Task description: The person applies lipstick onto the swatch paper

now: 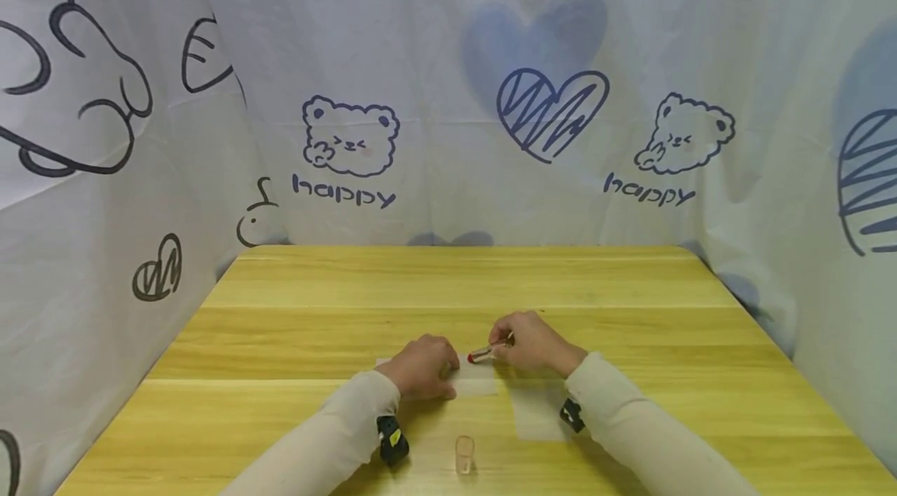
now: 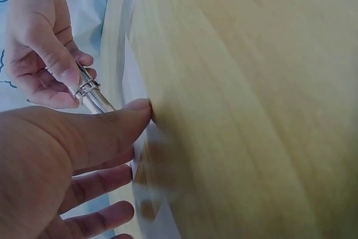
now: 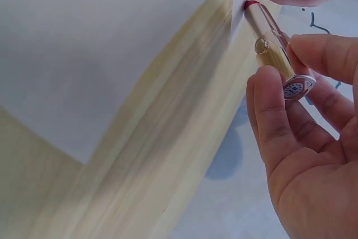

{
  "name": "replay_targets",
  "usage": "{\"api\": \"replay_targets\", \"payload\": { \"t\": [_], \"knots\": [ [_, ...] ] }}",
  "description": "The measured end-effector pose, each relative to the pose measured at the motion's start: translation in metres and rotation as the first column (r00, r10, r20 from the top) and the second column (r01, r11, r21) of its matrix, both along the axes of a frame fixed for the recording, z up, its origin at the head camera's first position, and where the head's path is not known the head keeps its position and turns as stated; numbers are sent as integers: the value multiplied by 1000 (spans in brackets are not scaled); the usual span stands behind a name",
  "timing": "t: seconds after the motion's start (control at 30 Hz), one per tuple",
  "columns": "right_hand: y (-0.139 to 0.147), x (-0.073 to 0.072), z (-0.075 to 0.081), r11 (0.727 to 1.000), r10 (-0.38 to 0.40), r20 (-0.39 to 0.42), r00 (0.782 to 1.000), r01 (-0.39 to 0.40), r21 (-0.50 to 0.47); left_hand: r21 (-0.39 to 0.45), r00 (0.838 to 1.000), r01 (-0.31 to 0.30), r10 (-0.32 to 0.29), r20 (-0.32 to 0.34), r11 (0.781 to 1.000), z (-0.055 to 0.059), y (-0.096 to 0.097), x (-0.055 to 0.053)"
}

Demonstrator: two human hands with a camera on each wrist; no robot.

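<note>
Standing by the pale yellow wood-plank table (image 1: 448, 278), I record two bare hands at work near its middle. The right hand (image 1: 534, 342) pinches a slim lipstick in a shiny gold and pinkish metal case (image 3: 273, 40), thumb and fingers closing on the base end. This hold appears chosen to leave the red tip free and tilted down towards the paper. The lipstick lies over the far part of a thin white rectangular sheet of paper (image 1: 478, 382), just beside the left hand (image 1: 422, 370); whether the tip touches, I cannot tell.

The left hand grasps nothing — thumb and loosely extended fingers rest on the same sheet, presumably to stop it sliding. A second thin white sheet (image 1: 538, 412) lies to the right, partly beneath the right wrist. A small clear, pink-tinted cap (image 1: 465, 455) is set between the forearms — within easy reach, and apparently out of the way.
</note>
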State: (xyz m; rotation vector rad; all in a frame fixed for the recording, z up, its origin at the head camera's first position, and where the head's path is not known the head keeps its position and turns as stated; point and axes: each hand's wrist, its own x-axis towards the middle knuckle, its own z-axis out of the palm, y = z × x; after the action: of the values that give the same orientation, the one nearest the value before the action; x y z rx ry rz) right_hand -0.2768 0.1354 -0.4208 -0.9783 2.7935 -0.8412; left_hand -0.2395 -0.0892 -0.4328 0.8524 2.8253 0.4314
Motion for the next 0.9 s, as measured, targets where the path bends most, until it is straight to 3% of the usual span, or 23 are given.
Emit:
{"api": "replay_targets", "payload": {
  "t": [0.9],
  "knots": [
    [4,4,3,999,26,28,999,-26,20,0,1000,23,-23,-8,1000,1,1,-1]
  ]
}}
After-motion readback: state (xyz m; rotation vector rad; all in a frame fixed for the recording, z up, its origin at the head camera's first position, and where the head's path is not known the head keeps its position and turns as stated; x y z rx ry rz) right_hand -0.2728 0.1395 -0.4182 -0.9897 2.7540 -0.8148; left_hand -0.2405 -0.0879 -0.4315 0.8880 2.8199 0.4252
